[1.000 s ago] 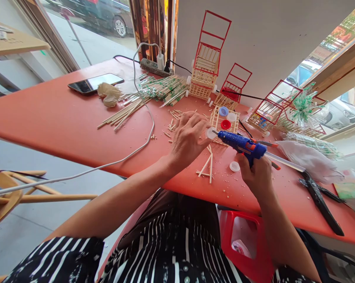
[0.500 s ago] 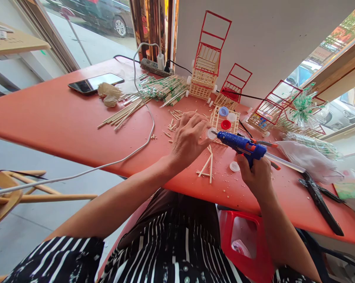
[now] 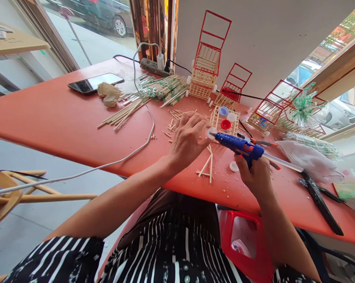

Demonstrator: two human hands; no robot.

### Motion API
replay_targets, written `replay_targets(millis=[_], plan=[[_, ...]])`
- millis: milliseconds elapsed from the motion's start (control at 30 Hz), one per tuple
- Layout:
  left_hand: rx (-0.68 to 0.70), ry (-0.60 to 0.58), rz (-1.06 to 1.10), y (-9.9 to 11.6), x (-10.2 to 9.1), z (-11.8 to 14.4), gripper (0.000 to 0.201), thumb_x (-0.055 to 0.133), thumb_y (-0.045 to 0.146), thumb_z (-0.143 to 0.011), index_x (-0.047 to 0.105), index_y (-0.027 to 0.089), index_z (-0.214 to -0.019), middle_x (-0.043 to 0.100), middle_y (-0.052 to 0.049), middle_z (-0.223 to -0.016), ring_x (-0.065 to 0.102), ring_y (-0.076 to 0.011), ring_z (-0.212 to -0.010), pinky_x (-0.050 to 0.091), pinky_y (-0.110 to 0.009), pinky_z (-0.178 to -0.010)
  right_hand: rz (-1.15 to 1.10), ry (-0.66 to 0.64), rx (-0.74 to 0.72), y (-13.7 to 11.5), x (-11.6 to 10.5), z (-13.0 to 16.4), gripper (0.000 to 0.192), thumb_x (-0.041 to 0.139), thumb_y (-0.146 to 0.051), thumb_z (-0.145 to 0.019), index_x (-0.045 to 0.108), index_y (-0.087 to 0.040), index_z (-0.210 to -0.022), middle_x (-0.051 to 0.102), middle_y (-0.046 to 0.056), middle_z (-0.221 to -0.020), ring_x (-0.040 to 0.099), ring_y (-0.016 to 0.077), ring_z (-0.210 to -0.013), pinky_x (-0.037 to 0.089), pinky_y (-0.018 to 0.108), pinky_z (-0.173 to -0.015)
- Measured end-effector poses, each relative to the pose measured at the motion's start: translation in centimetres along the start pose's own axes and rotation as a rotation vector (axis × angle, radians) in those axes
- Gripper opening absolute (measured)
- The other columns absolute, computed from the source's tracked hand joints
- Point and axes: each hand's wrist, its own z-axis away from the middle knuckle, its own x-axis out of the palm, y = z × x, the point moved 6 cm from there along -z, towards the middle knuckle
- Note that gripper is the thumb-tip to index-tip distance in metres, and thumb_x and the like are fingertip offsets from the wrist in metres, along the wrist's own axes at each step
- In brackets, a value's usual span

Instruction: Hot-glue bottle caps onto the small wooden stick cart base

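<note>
My left hand (image 3: 189, 135) pinches a whitish bottle cap (image 3: 210, 133) between thumb and fingers. Wrapped round the handle of a blue glue gun (image 3: 236, 144) is my right hand (image 3: 257, 175); a clear glue stick (image 3: 280, 162) sticks out of the gun's back end. The nozzle points left and sits at the cap; whether it touches, I cannot tell. Just behind the cap stands a small stick frame (image 3: 215, 122) with a blue cap (image 3: 224, 111), a red cap (image 3: 225, 124) and a white cap (image 3: 232, 117) on it. Another white cap (image 3: 234, 166) lies below the gun.
Several stick carts (image 3: 207, 63) with red handles stand along the wall. Bundled sticks (image 3: 162, 88), a phone (image 3: 95, 83) and a power strip (image 3: 152, 67) lie at the back left. A white cable (image 3: 130, 155) crosses the table. Orange-handled pliers (image 3: 266, 143) and black scissors (image 3: 321, 200) lie to the right.
The glue gun has shifted slightly left in my right hand, its nozzle closer in over the cap. My left hand and the cap have barely moved.
</note>
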Motion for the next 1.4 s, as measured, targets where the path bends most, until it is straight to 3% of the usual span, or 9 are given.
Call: replay_targets(millis=[100, 533, 1400], plan=[[-0.009, 0.009, -0.007, -0.02, -0.04, 0.0, 0.012, 0.074, 0.031, -0.096, 0.071, 0.023, -0.105, 0.076, -0.007, -0.118, 0.062, -0.0294, -0.123, 0.045, -0.048, -0.112, 0.006, -0.009, -0.01, 0.09, 0.09, 0.0, 0.047, 0.051, -0.062, -0.097, 0.049, -0.027, -0.067, 0.035, -0.005, -0.047, 0.035, 0.0154, -0.044, 0.023, 0.034, -0.053], [0.005, 0.008, 0.018, 0.11, 0.0, -0.04, 0.013, 0.071, 0.034, -0.099, 0.072, 0.022, -0.104, 0.077, -0.007, -0.113, 0.063, -0.0284, -0.12, 0.045, -0.047, -0.112, -0.011, -0.005, 0.021, 0.37, -0.07, -0.02, 0.05, 0.048, -0.066, -0.098, 0.051, -0.026, -0.068, 0.047, -0.002, -0.049, 0.045, 0.0172, -0.045, 0.03, 0.035, -0.054], [0.031, 0.034, 0.028, 0.18, -0.02, 0.06, 0.011, 0.075, 0.031, -0.097, 0.073, 0.022, -0.103, 0.077, -0.006, -0.114, 0.064, -0.0277, -0.119, 0.046, -0.047, -0.111, -0.042, 0.001, 0.007, 0.9, 0.12, 0.11, 0.045, 0.052, -0.06, -0.1, 0.06, -0.024, -0.073, 0.057, 0.003, -0.058, 0.051, 0.0213, -0.052, 0.037, 0.038, -0.06]])
